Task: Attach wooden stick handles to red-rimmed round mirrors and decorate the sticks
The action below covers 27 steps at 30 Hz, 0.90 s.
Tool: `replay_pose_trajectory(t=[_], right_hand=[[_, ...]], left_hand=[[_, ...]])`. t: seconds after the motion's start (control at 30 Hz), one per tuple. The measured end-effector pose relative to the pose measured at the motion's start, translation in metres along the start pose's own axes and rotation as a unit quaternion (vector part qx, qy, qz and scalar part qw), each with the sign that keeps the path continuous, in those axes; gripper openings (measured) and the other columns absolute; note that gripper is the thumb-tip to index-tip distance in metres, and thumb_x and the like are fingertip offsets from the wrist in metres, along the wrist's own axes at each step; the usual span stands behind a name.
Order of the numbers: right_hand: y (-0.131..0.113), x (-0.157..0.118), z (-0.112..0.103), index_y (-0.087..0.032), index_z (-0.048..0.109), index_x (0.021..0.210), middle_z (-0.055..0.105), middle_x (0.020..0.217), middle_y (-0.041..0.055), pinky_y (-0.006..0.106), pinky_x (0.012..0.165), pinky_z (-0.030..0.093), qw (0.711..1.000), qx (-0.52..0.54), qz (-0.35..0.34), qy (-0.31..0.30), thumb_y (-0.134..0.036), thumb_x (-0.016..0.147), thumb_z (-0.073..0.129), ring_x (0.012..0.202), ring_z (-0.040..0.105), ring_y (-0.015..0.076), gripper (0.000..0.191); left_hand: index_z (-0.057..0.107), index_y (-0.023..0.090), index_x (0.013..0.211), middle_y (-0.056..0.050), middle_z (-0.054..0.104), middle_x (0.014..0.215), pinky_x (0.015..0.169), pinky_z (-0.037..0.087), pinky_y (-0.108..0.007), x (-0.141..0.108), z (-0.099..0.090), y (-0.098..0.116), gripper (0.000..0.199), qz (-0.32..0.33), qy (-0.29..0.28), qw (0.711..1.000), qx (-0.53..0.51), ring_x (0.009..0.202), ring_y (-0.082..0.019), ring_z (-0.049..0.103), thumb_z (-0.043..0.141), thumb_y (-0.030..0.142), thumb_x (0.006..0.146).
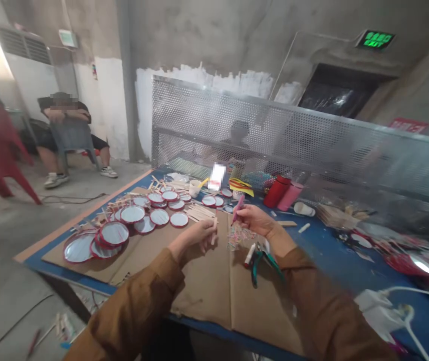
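Note:
My left hand [195, 236] pinches a thin wooden stick [214, 233] above a brown cardboard sheet [207, 296]. My right hand [254, 220] grips a pink marker [238, 208] with its tip pointing up and away from me. Below that hand lies a small heap of thin coloured sticks [240, 236]. Pliers with teal handles [263, 263] and a white tube [249, 254] rest on the cardboard close by. Further left, several round mirrors with red rims [114, 233] and a bundle of flat wooden sticks [199, 213] lie on the cardboard, out of reach of my fingers.
The blue table [335, 255] ends in a near edge below my arms. A perforated metal screen [274, 135] stands behind it, with a red bottle [276, 191] and a pink bottle [289, 196] before it. A white power strip [376, 313] sits at right. A person [69, 130] sits at left.

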State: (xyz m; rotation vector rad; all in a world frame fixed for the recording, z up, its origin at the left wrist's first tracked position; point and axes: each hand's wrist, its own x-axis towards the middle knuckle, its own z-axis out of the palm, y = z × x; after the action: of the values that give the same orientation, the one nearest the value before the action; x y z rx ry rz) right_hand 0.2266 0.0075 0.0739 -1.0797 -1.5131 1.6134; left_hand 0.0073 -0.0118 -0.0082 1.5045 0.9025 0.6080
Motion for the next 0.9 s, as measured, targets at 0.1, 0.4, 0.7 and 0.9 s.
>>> replay_pose_trajectory(t=[0.1,0.4,0.7,0.9], right_hand=[[0.005,0.007,0.032,-0.016,0.065,0.076,0.063,0.060,-0.0013,0.017,0.043,0.036,0.994,0.108,-0.012,0.008,-0.028,0.060,0.079,0.050,0.053,0.0078,0.024],[0.011,0.004,0.077,-0.021,0.060,0.075,0.056,0.050,-0.0059,0.020,0.043,0.035,0.982,0.169,-0.061,0.051,-0.025,0.061,0.072,0.045,0.048,0.0085,0.020],[0.060,-0.033,0.093,-0.021,0.054,0.072,0.055,0.054,-0.0056,0.022,0.045,0.037,0.896,-0.015,-0.205,0.393,-0.047,0.073,0.070,0.045,0.049,0.0094,0.030],[0.086,-0.030,0.098,-0.020,0.062,0.082,0.060,0.057,-0.0036,0.021,0.043,0.038,0.874,-0.047,-0.204,0.438,-0.052,0.081,0.062,0.046,0.054,0.0107,0.032]], left_hand=[[0.045,0.018,0.083,0.006,0.052,0.054,0.040,0.041,-0.018,0.001,-0.002,-0.002,0.030,-0.006,0.004,1.000,-0.021,0.037,-0.008,0.052,0.053,0.047,0.090],[0.055,0.015,0.084,0.004,0.056,0.054,0.039,0.038,-0.017,-0.002,-0.011,-0.006,0.016,0.030,-0.014,0.999,0.007,0.035,-0.006,0.044,0.051,0.030,0.091],[0.056,0.016,0.077,0.004,0.051,0.049,0.039,0.031,-0.017,-0.001,-0.009,-0.008,0.016,0.035,-0.068,0.994,0.073,0.037,-0.005,0.042,0.056,0.029,0.087],[0.054,0.017,0.080,0.004,0.053,0.050,0.039,0.030,-0.017,-0.006,-0.007,-0.004,0.012,0.035,-0.068,0.994,0.083,0.036,-0.006,0.041,0.050,0.025,0.088]])
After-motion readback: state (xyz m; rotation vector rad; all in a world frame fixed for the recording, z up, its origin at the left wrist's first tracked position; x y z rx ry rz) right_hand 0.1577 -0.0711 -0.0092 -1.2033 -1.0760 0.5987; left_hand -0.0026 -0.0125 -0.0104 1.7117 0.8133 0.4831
